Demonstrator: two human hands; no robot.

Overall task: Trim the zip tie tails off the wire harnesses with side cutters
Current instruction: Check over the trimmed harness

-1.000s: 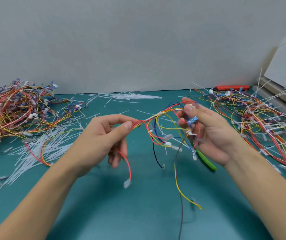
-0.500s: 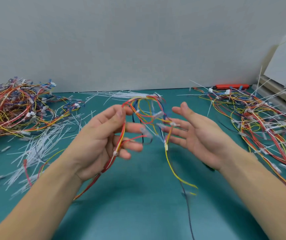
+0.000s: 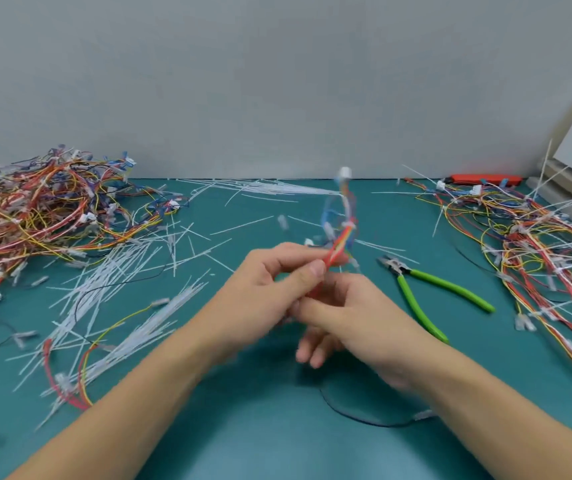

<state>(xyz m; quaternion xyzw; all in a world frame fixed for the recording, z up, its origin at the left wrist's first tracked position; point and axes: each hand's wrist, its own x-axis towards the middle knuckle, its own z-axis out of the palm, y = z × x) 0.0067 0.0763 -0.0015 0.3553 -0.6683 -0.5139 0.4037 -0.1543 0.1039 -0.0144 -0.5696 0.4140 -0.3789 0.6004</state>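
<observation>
A: We've got the harness (image 3: 338,249) pinched in our left hand (image 3: 270,289), thumb against forefinger, right at the gathered red-and-yellow bundle. It stands up from the pinch above the mat (image 3: 277,445), its top blurred, a white plug at the tip.

B: And our right hand (image 3: 350,317)?

A: Just under the left and touching it, fingers curled. It looks to be on the lower wires, but the left hand covers that spot, so we can't tell whether it truly grips them.

B: How will the harness handle?

A: Light and floppy, we'd judge. Thin wires flop wherever they aren't bundled, so we should take hold close to a tie, where the bundle is stiffest, and leave the tail sticking out free. Pulling on the plug would risk straining the wires.

B: The cutters (image 3: 426,289)?

A: Lying on the mat just right of our hands, green handles spread, nobody holding them. We'd need the right hand free to lift them.

B: And around that?

A: Cut tails (image 3: 111,292) litter the mat to the left, with a left pile (image 3: 42,216) of harnesses behind them and a right pile (image 3: 537,251) past the cutters.
</observation>
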